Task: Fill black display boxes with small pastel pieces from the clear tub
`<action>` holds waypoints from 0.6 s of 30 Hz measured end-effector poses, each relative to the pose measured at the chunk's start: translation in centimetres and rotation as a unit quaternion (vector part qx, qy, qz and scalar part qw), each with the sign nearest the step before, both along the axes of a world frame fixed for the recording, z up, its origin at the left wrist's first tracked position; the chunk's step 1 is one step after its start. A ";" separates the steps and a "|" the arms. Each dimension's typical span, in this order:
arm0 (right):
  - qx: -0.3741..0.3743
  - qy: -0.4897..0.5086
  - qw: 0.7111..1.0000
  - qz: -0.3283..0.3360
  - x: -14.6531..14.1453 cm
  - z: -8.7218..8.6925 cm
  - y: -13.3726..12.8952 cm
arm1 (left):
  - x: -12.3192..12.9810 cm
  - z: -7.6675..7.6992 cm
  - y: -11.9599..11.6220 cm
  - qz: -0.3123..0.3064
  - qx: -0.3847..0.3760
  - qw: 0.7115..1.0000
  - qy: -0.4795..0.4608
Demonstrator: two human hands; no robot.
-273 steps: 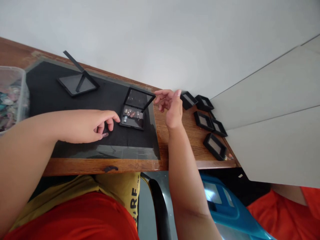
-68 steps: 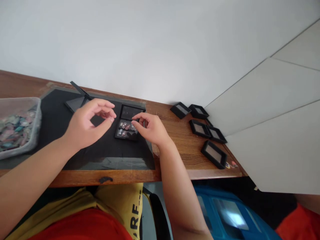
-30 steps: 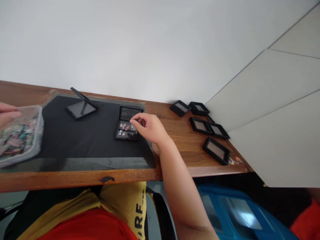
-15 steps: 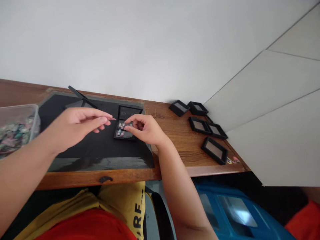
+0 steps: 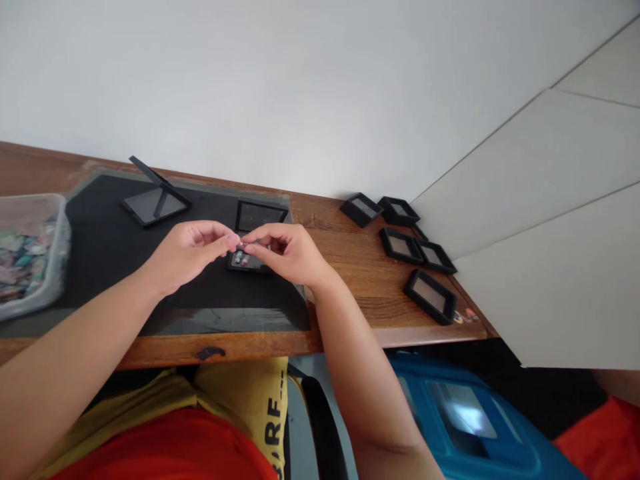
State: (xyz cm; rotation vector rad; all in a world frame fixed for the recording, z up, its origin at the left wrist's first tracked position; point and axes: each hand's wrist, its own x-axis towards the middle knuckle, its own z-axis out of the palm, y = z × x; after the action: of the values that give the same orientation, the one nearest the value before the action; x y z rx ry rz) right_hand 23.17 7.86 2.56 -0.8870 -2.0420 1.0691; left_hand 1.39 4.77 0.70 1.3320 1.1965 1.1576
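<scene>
My left hand (image 5: 197,257) is closed in a pinch on a small pinkish piece, mostly hidden by the fingertips. My right hand (image 5: 287,250) meets it from the other side, thumb and forefinger pinched at a small shiny piece (image 5: 242,245) between the two hands. Just beneath them lies a small black case (image 5: 261,215) with its lid raised. Several small shiny pieces (image 5: 242,258) sit in its base, partly covered by my fingers. To the left, a second, larger black case (image 5: 155,205) stands open, its grey inside showing.
A clear plastic tub (image 5: 61,257) full of small colourful pieces stands at the left. Several black frame-like boxes (image 5: 431,297) lie on the wooden table (image 5: 345,257) at right. A blue plastic stool (image 5: 425,393) is below; at the lower right, a person's red clothing (image 5: 605,440) shows.
My left hand has moved right and now meets my right hand's fingertips over the small case. My right hand has stayed nearly in place. The view has shifted slightly.
</scene>
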 end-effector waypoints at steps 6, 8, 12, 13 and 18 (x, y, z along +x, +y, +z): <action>-0.016 0.007 0.999 0.031 -0.5 -0.4 -0.1 | 0.5 0.2 0.0 -0.033 -0.020 0.999 -0.012; 0.006 -0.002 1.000 0.012 -0.6 -0.3 -0.2 | 0.5 0.3 0.0 -0.043 -0.024 0.999 -0.023; 0.026 -0.008 1.000 0.003 -0.7 -0.3 -0.2 | 0.6 0.3 0.0 -0.043 -0.026 0.998 -0.045; 0.030 -0.010 0.999 0.002 -0.7 -0.3 -0.2 | 0.7 0.2 0.1 -0.040 -0.029 0.998 -0.046; 0.070 -0.049 0.996 -0.020 -1.0 -0.2 -0.6 | 0.7 0.1 0.1 -0.025 -0.055 0.996 -0.064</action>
State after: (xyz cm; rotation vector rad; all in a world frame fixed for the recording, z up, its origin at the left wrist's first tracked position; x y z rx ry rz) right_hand 22.20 7.25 2.38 -0.9210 -2.1417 0.8628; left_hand 2.11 4.87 0.80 1.1807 1.1129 1.1076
